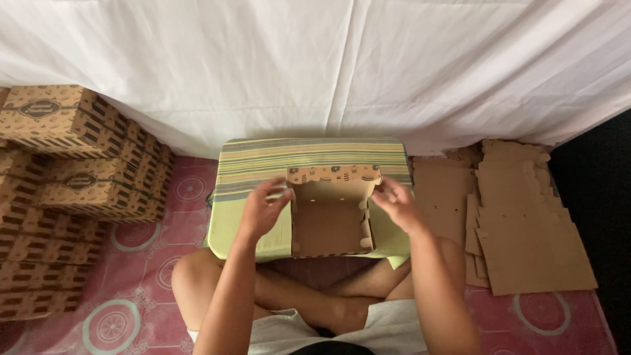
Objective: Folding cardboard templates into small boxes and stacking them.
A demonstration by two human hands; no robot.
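A half-folded brown cardboard box (328, 223) with raised side walls and a patterned back flap lies on a small low table covered with a striped green cloth (263, 161). My left hand (263, 207) hovers at the box's left wall with fingers spread. On the other side, my right hand (394, 200) touches the upper right corner, fingers on the flap. I sit cross-legged behind the table.
Several finished patterned boxes (72, 177) are stacked at the left. Flat unfolded cardboard blanks (526, 230) lie in a pile on the pink patterned floor mat (131, 296) at the right. A white sheet (328, 59) hangs behind the table.
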